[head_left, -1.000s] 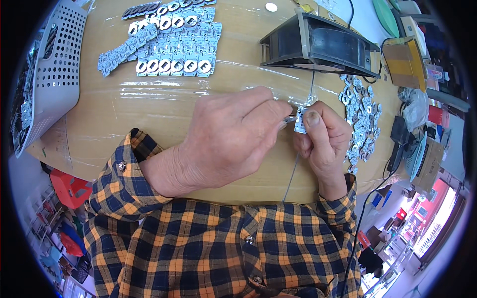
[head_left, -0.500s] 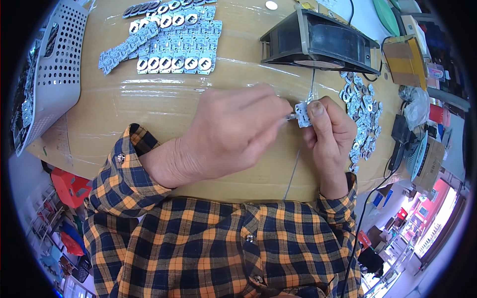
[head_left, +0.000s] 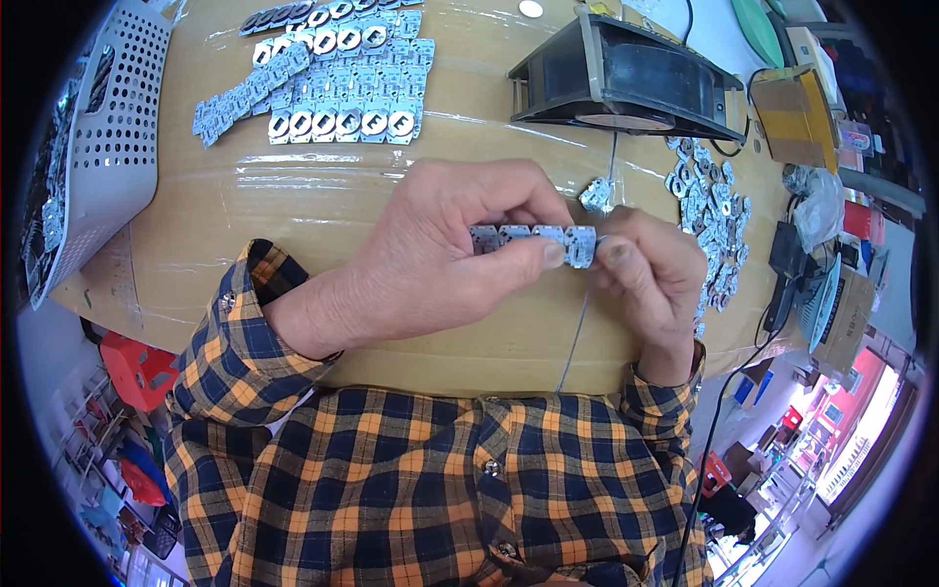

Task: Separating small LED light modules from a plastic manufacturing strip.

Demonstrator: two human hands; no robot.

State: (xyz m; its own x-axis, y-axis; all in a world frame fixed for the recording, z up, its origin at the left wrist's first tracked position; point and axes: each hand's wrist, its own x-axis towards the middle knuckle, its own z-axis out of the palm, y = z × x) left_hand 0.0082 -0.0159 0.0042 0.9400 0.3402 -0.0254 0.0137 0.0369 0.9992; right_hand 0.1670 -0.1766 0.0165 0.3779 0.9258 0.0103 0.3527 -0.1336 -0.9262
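Note:
My left hand is closed around a strip of small silvery circuit boards. The thumb lies along its front and the fingers curl behind, covering its left part. At the strip's right end my right hand is closed, thumb against curled fingers, pinching a shiny bit at the edge. Whether that bit is the strip's own edge or a separate piece is hard to see. Just beyond, between the hands and the black fan, some loose small boards lie on the table.
Rows of board strips lie at the far left, beside a grey perforated basket. A black fan stands at the back. Many loose boards are heaped to the right. A thin cord runs over the brown table.
My left hand has turned and drawn slightly back, bringing the strip into sight. The right hand has moved slightly down; the single board it held no longer shows there. Loose boards beyond it are uncovered.

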